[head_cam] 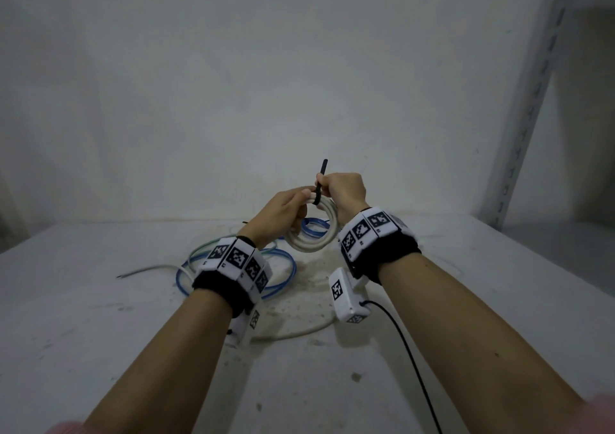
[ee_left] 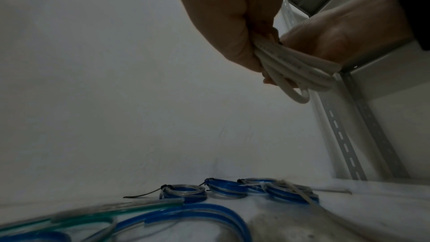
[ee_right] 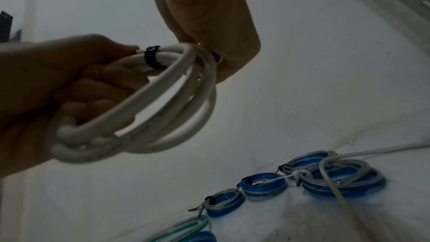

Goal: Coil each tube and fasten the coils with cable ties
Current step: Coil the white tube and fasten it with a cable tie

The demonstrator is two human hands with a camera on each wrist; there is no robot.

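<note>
Fingers of the right hand (head_cam: pixel 344 191) are clamped on the tie (head_cam: pixel 320 184); the coil (head_cam: pixel 312 230), gripped by the left hand (head_cam: pixel 283 212), should be steadied while the tie is pulled snug.

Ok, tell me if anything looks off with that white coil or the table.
Nothing broken. The white coil is uneven, one loop springing out from the rest beyond the black cable tie. Both the left hand and right hand hold it. The table looks grimy, with loose blue tube uncoiled.
</note>
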